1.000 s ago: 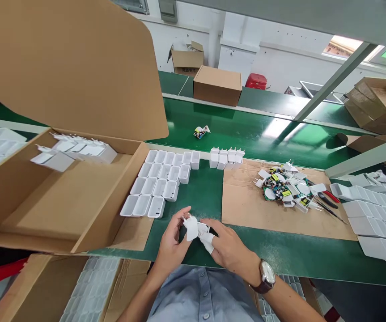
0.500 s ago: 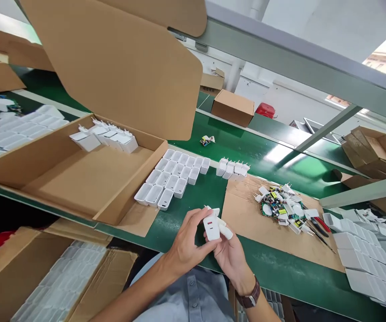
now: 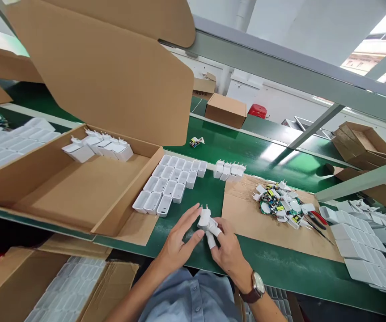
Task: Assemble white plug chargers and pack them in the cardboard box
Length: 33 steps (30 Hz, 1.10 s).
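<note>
A white plug charger (image 3: 205, 218), its two pins pointing up and away, is held over the green bench by my right hand (image 3: 226, 245). White covers wrap the right thumb and a finger that pinch it. My left hand (image 3: 178, 239) is beside the charger with fingers stretched out and thumb apart; whether a fingertip touches it is hard to see. Rows of open white charger cases (image 3: 161, 184) stand beyond my left hand. A short row of chargers with pins up (image 3: 229, 170) is farther back, at the edge of a flat cardboard sheet (image 3: 239, 214).
On the sheet lies a heap of circuit boards and white plug parts (image 3: 280, 203), with red-handled pliers (image 3: 318, 219) alongside. An open carton (image 3: 61, 188) at left holds several chargers. More white cases (image 3: 363, 250) line the right. A metal post (image 3: 360, 185) crosses there.
The charger has turned from its port face to pins up. My left hand has let go and opened, while my right hand keeps hold. The view has shifted slightly.
</note>
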Motion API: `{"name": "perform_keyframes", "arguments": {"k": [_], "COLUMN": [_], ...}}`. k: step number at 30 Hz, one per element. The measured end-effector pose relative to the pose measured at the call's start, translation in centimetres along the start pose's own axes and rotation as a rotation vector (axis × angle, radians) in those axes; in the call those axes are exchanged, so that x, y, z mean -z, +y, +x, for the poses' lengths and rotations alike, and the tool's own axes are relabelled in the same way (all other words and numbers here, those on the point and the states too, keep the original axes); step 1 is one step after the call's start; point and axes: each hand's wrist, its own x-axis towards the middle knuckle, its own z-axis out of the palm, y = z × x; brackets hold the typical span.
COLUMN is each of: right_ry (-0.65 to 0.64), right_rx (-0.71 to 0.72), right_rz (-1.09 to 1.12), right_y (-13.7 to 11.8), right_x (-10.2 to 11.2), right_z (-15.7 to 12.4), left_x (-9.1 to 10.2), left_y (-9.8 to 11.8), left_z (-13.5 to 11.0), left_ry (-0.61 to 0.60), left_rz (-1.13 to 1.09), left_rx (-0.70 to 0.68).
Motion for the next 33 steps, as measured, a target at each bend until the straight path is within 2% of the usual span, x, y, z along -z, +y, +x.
{"name": "perform_keyframes", "arguments": {"k": [2,5,8,13,18,25,30,33], "right_ry": [-0.027,-0.011,0.007,0.041,0.047,0.014,-0.034,-0.030], "right_rx": [0.012,-0.015,-0.041,-0.143,-0.168,-0.113,-0.060,-0.030], "right_rz": [-0.075,-0.095,-0.067,0.030,0.036,0.037,0.014,-0.009], "right_y": [-0.2,-0.6,-0.9,-1.1,-1.2,-1.1,-0.6,-0.6], "right_x": [-0.5,-1.0,-1.0,-0.9,-1.1,-0.8,-0.4,-0.4], "right_z": [-0.4,-0.6,-0.4,-0.5,-0.8,-0.9,-1.3,-1.3], "left_x": [0.1,-0.3,-0.7,-0.7,-0.9,-1.2,-0.8,-0.4], "left_y": [-0.3,-0.3,0.1,1.3,2.2,3.6,3.0,2.0], "left_z": [0.2,0.5,0.9,1.1,1.0,1.5,0.8,0.0], "left_ry": [-0.025,0.001,0.071,0.115,0.155,0.102,0.036,0.019], "left_rz": [-0.007,0.040,0.129,0.309,0.487,0.704,0.707,0.616], "left_rx": [-0.027,-0.155,-0.261,-0.335,-0.361,-0.360,-0.367,-0.359]}}
